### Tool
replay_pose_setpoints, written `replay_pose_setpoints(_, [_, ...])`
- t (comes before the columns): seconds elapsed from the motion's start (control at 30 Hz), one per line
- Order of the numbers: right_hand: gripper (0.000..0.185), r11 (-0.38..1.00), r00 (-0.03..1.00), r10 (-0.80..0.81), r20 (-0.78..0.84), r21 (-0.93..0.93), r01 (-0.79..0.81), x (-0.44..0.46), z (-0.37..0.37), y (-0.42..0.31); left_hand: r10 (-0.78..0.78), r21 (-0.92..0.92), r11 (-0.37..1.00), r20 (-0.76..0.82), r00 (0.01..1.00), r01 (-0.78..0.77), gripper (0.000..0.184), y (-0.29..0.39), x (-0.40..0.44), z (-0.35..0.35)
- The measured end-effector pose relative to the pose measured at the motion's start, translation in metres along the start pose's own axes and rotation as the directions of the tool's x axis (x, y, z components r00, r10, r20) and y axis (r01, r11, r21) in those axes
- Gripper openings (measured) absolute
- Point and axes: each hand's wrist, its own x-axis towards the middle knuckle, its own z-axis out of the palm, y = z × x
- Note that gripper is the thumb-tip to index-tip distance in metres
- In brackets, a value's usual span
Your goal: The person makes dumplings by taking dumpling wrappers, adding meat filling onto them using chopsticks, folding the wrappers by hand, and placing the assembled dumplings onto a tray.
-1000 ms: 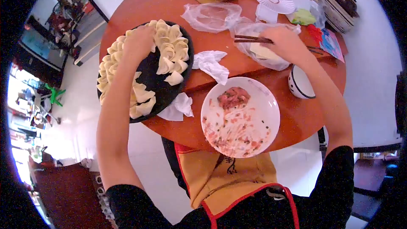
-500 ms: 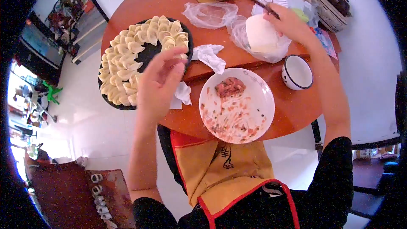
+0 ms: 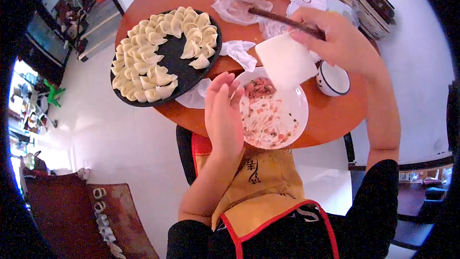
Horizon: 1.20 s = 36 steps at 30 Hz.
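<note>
Well, from where I'm standing, the right hand point(image 3: 330, 38) is pinching a pale square wrapper point(image 3: 286, 63) by its upper right corner, and those same fingers are also holding a pair of dark chopsticks point(image 3: 270, 16), which are pointing out to the left above the sheet. The wrapper is hanging flat and slanted, its lower corner overlapping the far side of the white plate point(image 3: 299, 110), just beside the lump of pink filling point(image 3: 259, 87); I can't tell whether it is touching there. The left hand point(image 3: 224, 115) is waiting at the plate's left edge, palm turned inward, fingers loosely curled and apparently gripping nothing.

To my eye that sheet is looking light and thin, soft enough to droop or tear if pulled hard, so a gentle hold along an edge or corner is seeming wiser than a squeeze across the middle. Over on the left, folded dumplings point(image 3: 136, 62) are lining much of the black tray point(image 3: 175, 57), and a small white cup point(image 3: 334, 80) is sitting near the plate's right side.
</note>
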Motion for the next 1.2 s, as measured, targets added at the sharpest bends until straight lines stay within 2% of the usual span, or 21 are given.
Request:
replay_pose_setpoints(0.03, [0.017, 0.998, 0.999, -0.047, 0.005, -0.051, 0.048, 0.0, 0.005, -0.001, 0.087, 0.088, 0.993, -0.036, 0.996, -0.083, 0.033, 0.002, -0.007, 0.003])
replay_pose_setpoints(0.07, [0.019, 0.98, 0.982, -0.187, -0.041, -0.076, 0.183, 0.002, 0.014, 0.0, 0.052, 0.071, 0.996, 0.016, 0.999, -0.053, 0.039, 0.005, -0.015, 0.011])
replay_pose_setpoints(0.1, [0.019, 0.981, 0.982, -0.184, -0.037, -0.068, 0.181, 0.003, 0.024, -0.004, 0.048, 0.074, 0.996, 0.008, 0.999, -0.048, 0.039, 0.004, -0.019, 0.014])
replay_pose_setpoints(0.17, [0.021, 0.986, 0.989, -0.114, 0.096, 0.132, 0.101, 0.003, 0.044, -0.02, -0.189, -0.292, 0.926, 0.184, 0.964, 0.238, 0.043, 0.003, -0.021, 0.017])
replay_pose_setpoints(0.2, [0.022, 0.988, 0.98, -0.064, 0.19, 0.147, 0.036, 0.003, 0.044, -0.033, -0.266, -0.327, 0.894, 0.166, 0.95, 0.307, 0.047, 0.0, -0.021, 0.016])
replay_pose_setpoints(0.23, [0.022, 0.988, 0.98, -0.058, 0.191, 0.151, 0.029, 0.0, 0.043, -0.035, -0.273, -0.325, 0.892, 0.163, 0.948, 0.313, 0.047, 0.0, -0.022, 0.015])
replay_pose_setpoints(0.3, [0.021, 0.958, 0.978, 0.208, 0.011, 0.197, -0.206, -0.005, 0.042, -0.037, -0.298, -0.323, 0.888, 0.142, 0.944, 0.328, 0.049, 0.002, -0.026, 0.016])
replay_pose_setpoints(0.33, [0.024, 0.84, 0.946, 0.324, -0.017, 0.465, -0.279, -0.012, 0.04, -0.032, -0.318, -0.288, 0.896, 0.118, 0.941, 0.339, 0.047, 0.005, -0.028, 0.01])
replay_pose_setpoints(0.37, [0.024, 0.837, 0.945, 0.327, -0.008, 0.466, -0.286, -0.019, 0.043, -0.021, -0.323, -0.291, 0.894, 0.111, 0.94, 0.341, 0.047, 0.008, -0.03, 0.001])
replay_pose_setpoints(0.43, [0.029, 0.86, 0.973, 0.124, -0.194, 0.509, -0.008, -0.033, 0.062, 0.011, -0.259, -0.202, 0.943, 0.05, 0.965, 0.264, 0.046, 0.013, -0.03, -0.021])
replay_pose_setpoints(0.47, [0.03, 0.898, 0.981, 0.1, -0.168, 0.44, -0.017, -0.042, 0.068, 0.021, -0.25, -0.208, 0.946, 0.025, 0.968, 0.25, 0.044, 0.022, -0.032, -0.027])
replay_pose_setpoints(0.5, [0.03, 0.895, 0.982, 0.102, -0.157, 0.446, -0.022, -0.049, 0.067, 0.022, -0.243, -0.214, 0.948, -0.005, 0.97, 0.236, 0.043, 0.032, -0.033, -0.034])
replay_pose_setpoints(0.53, [0.029, 0.802, 0.964, 0.266, 0.006, 0.554, -0.224, -0.056, 0.065, 0.021, -0.237, -0.229, 0.945, 0.006, 0.971, 0.232, 0.042, 0.038, -0.032, -0.048])
replay_pose_setpoints(0.57, [0.028, 0.667, 0.899, 0.397, 0.183, 0.615, -0.42, -0.059, 0.066, 0.02, -0.234, -0.231, 0.946, -0.005, 0.972, 0.226, 0.042, 0.045, -0.032, -0.055])
replay_pose_setpoints(0.63, [0.022, 0.625, 0.913, 0.383, 0.138, 0.689, -0.367, -0.062, 0.072, 0.021, -0.227, -0.25, 0.942, 0.026, 0.974, 0.226, 0.044, 0.059, -0.036, -0.06])
replay_pose_setpoints(0.7, [0.017, 0.81, 0.96, 0.234, 0.154, 0.515, -0.28, -0.061, 0.07, 0.02, -0.228, -0.252, 0.945, -0.059, 0.972, 0.206, 0.046, 0.065, -0.039, -0.062])
replay_pose_setpoints(0.77, [0.012, 0.769, 0.965, 0.211, 0.153, 0.584, -0.261, -0.061, 0.076, 0.024, -0.248, -0.258, 0.937, -0.023, 0.968, 0.234, 0.045, 0.069, -0.04, -0.065])
replay_pose_setpoints(0.87, [0.017, 0.689, 0.954, 0.299, -0.018, 0.695, -0.203, -0.051, 0.082, 0.035, -0.243, -0.317, 0.92, -0.006, 0.97, 0.229, 0.045, 0.068, -0.039, -0.068])
replay_pose_setpoints(1.0, [0.019, 0.589, 0.92, 0.386, -0.068, 0.786, -0.189, -0.037, 0.105, 0.043, -0.262, -0.315, 0.921, -0.066, 0.963, 0.229, 0.045, 0.066, -0.037, -0.072])
replay_pose_setpoints(1.07, [0.019, 0.591, 0.911, 0.408, -0.059, 0.778, -0.214, -0.033, 0.107, 0.041, -0.26, -0.29, 0.924, -0.006, 0.966, 0.247, 0.045, 0.068, -0.037, -0.071])
replay_pose_setpoints(1.2, [0.022, 0.623, 0.895, 0.439, -0.082, 0.745, -0.238, -0.034, 0.112, 0.044, -0.262, -0.302, 0.924, -0.049, 0.964, 0.236, 0.046, 0.068, -0.036, -0.074])
